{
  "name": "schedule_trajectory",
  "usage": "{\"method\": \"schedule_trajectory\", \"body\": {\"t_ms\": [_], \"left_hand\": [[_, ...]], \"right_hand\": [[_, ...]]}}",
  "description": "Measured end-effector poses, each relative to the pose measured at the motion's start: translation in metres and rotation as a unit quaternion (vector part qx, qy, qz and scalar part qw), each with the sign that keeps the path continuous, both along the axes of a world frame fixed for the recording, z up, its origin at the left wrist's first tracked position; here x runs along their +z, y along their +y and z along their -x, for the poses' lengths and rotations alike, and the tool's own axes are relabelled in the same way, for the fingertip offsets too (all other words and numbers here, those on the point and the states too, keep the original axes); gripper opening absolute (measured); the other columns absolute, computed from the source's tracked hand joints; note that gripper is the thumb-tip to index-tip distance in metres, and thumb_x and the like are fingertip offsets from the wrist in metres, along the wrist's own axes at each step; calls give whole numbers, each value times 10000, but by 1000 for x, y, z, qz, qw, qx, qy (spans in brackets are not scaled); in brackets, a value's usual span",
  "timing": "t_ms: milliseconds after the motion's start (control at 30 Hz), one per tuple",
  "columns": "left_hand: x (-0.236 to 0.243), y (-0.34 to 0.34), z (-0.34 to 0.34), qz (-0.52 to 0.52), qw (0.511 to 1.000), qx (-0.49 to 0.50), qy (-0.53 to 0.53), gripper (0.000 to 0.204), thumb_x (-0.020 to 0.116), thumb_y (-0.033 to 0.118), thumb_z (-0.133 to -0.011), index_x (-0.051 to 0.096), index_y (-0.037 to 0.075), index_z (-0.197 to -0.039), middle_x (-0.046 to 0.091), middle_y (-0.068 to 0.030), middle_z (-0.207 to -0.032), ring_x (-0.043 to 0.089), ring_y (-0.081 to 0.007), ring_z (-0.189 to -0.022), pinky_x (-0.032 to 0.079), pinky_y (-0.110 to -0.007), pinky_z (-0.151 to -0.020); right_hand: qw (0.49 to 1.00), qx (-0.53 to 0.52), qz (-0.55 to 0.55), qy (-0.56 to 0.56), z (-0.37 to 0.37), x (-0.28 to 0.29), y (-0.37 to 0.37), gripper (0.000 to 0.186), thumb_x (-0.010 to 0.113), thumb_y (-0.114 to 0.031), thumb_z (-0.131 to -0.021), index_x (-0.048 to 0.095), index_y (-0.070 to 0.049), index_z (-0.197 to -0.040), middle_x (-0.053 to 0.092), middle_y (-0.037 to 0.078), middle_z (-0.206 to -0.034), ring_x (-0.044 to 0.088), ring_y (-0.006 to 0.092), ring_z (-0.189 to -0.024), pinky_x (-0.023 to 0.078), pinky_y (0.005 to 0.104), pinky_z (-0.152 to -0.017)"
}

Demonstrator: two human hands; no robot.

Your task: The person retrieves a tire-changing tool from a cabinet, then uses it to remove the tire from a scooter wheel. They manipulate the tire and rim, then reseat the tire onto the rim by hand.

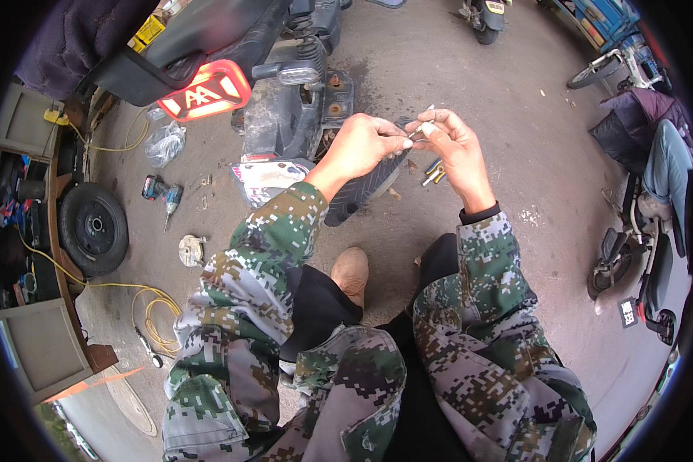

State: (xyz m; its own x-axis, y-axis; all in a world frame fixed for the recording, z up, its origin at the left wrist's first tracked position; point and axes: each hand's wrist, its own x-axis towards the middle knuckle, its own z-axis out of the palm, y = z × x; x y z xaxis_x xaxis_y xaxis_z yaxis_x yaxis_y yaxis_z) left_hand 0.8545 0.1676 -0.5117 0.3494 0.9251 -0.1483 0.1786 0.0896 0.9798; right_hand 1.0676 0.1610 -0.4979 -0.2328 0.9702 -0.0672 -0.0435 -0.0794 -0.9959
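My left hand and my right hand meet in front of me, fingertips closed in a pinch. Between them is a small, thin, dark piece, too small to name. Just below my left hand a black scooter tyre lies tilted by the rear of a scooter, partly hidden by my forearm. The scooter's dusty dark rear housing and its lit red tail light are to the left. Pliers with yellow and blue handles lie on the ground below my right hand.
On the ground at left are a cordless drill, a round metal brake plate, a plastic bag, a wheel and a coiled yellow hose. A workbench borders the left. Another scooter stands right, beside blue jeans.
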Motion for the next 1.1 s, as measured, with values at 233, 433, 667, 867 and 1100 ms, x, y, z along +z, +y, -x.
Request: {"method": "schedule_trajectory", "body": {"t_ms": [233,433,667,867,1100], "left_hand": [[-10,-6,1,23,1000,-16,-11,240,762,217,-1001,804,-19,-993,731,-29,-794,641,-87,-719,524,-277,-674],[-7,-1,-8,80,995,-53,31,303,700,279,-1051,770,-1,-956,683,-5,-775,599,-74,-728,499,-271,-687],[-14,2,-12,139,988,-56,-46,423,548,351,-1132,738,-18,-1056,692,-35,-811,602,-94,-687,510,-263,-667],[-10,13,0,74,994,58,56,422,673,378,-1056,722,-34,-1130,718,-40,-938,626,-101,-775,508,-267,-695],[-14,-1,0,-34,953,31,299,735,974,380,-729,626,-75,-1189,657,-203,-1148,650,-318,-1067,529,-431,-968]], "right_hand": [[962,-46,155,222,-2,-42,-25,231,662,-78,-1048,600,-12,-1260,711,121,-1129,737,211,-974,627,349,-872],[962,-68,154,213,-4,-46,-34,267,692,-19,-1005,598,-2,-1254,713,106,-1123,726,182,-950,610,322,-828],[963,-98,112,222,-12,-60,-40,267,691,11,-980,620,-13,-1235,720,86,-1040,693,160,-874,573,313,-770],[940,-275,165,113,-95,-163,-27,266,690,6,-931,628,23,-1189,708,86,-972,675,173,-787,573,337,-717],[799,-481,348,-94,-212,-297,-27,191,605,33,-896,655,72,-1075,682,127,-801,665,240,-624,553,349,-540]]}}
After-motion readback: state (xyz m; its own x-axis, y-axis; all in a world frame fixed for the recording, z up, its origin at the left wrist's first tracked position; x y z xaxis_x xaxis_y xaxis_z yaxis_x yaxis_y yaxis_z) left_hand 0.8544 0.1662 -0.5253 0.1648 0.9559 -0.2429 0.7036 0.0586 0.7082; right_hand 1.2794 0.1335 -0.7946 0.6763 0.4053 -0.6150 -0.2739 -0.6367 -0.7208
